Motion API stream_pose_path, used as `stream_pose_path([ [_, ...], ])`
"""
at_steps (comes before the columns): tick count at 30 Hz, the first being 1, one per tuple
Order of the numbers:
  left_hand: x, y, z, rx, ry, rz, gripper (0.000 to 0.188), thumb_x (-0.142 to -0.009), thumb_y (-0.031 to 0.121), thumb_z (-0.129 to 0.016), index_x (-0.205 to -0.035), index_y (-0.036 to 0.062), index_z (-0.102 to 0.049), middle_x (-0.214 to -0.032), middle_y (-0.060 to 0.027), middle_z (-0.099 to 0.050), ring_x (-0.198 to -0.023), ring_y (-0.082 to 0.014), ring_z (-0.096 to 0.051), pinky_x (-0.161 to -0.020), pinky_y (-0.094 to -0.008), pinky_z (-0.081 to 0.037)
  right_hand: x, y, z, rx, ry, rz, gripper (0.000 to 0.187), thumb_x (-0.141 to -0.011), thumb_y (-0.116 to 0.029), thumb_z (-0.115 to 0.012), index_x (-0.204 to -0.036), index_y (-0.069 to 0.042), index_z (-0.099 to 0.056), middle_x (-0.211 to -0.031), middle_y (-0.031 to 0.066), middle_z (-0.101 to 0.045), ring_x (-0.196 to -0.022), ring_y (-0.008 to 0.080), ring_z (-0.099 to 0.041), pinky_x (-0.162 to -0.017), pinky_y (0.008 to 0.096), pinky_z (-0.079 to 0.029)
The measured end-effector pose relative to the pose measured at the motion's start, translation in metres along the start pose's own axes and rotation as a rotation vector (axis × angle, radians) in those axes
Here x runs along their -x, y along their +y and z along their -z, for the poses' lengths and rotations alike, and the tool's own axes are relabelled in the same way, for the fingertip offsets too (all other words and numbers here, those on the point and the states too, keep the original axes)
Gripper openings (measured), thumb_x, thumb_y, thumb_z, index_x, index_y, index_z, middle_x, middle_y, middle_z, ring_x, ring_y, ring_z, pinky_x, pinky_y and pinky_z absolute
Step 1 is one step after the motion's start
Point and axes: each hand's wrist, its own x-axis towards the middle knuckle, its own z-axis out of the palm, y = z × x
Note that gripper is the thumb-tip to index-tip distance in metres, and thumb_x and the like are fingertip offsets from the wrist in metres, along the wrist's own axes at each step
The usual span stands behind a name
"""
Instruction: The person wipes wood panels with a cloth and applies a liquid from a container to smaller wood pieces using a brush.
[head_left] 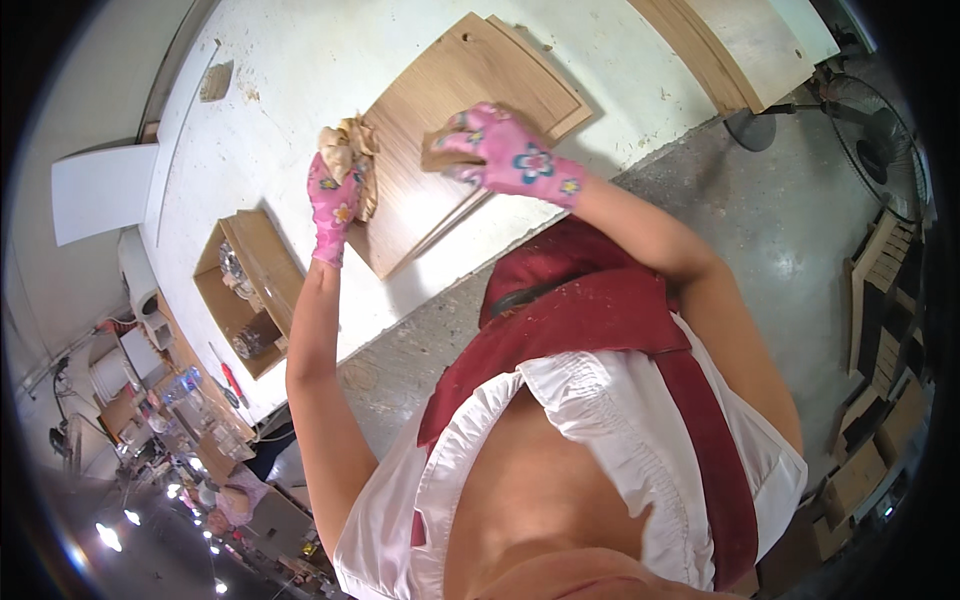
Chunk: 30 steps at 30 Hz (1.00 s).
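Hands: two, both in pink flowered gloves; left hand (333, 205) at centre-left of the frame, right hand (510, 155) at upper centre.
Wood-grain panels: at least two, stacked at upper centre; I see the top panel (400, 170) and the edge of another under it.
Panel against fingers: the top panel lies below the right fingers and just beside the left; whether skin of glove meets wood, I cannot tell.
Panel condition: light brown, flat, straight grain, one small dark hole near its upper corner.
Left fingers: closed around one crumpled beige cloth (345, 150), tips partly hidden.
Right fingers: bent, gripping one brown pad (440, 158); its material is unclear.
Bench: one, white, marked surface (640, 95).
Also on bench: one open cardboard box (272, 262) and one red-handled tool (231, 379), left of frame.
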Motion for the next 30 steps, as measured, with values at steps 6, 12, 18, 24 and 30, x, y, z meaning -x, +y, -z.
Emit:
stream_pose_path([
  [6,-0.050,0.101,-0.082,0.165,-0.385,-0.006,0.060,-0.076,0.010,-0.069,-0.130,0.0038,-0.044,-0.126,-0.0130,-0.051,-0.117,-0.0244,-0.049,-0.099,-0.0340,-0.040,-0.007,0.009,0.004,-0.186,-0.049,0.225,0.041,-0.078,-0.036,-0.063,-0.112,-0.014,-0.061,-0.115,0.0108,-0.053,-0.107,0.0298,-0.049,-0.094,0.0398,-0.039],
  [12,-0.112,0.100,-0.183,-0.257,-0.632,-0.590,0.045,-0.080,0.009,-0.066,-0.123,0.0053,-0.053,-0.127,-0.0093,-0.051,-0.123,-0.0230,-0.044,-0.108,-0.0352,-0.027,-0.009,0.009,-0.001,-0.259,0.049,0.323,0.034,-0.078,-0.036,-0.061,-0.103,-0.013,-0.063,-0.105,0.0127,-0.053,-0.098,0.0299,-0.052,-0.086,0.0403,-0.042],
  [18,-0.083,0.155,-0.189,-0.084,-1.048,-0.613,0.051,-0.075,0.006,-0.064,-0.124,0.0095,-0.053,-0.132,-0.0059,-0.049,-0.128,-0.0188,-0.038,-0.114,-0.0363,-0.011,-0.002,0.012,-0.003,-0.423,-0.146,0.225,0.037,-0.081,-0.034,-0.059,-0.112,-0.014,-0.059,-0.106,0.0142,-0.050,-0.098,0.0317,-0.051,-0.086,0.0415,-0.041],
  [24,-0.080,0.144,-0.197,0.132,-1.207,-0.541,0.050,-0.076,0.017,-0.064,-0.125,0.0151,-0.053,-0.133,-0.0034,-0.048,-0.129,-0.0151,-0.035,-0.114,-0.0345,-0.008,-0.005,0.011,0.003,-0.376,-0.160,0.288,0.038,-0.080,-0.034,-0.060,-0.112,-0.013,-0.059,-0.109,0.0135,-0.051,-0.105,0.0306,-0.050,-0.091,0.0406,-0.040],
  [30,-0.104,0.073,-0.149,-0.473,-0.249,-0.618,0.049,-0.080,0.018,-0.058,-0.127,0.0128,-0.049,-0.130,-0.0045,-0.051,-0.126,-0.0172,-0.040,-0.110,-0.0353,-0.020,-0.011,0.010,0.004,-0.242,-0.087,0.308,0.038,-0.076,-0.035,-0.064,-0.106,-0.012,-0.063,-0.110,0.0112,-0.054,-0.106,0.0311,-0.048,-0.096,0.0403,-0.037],
])
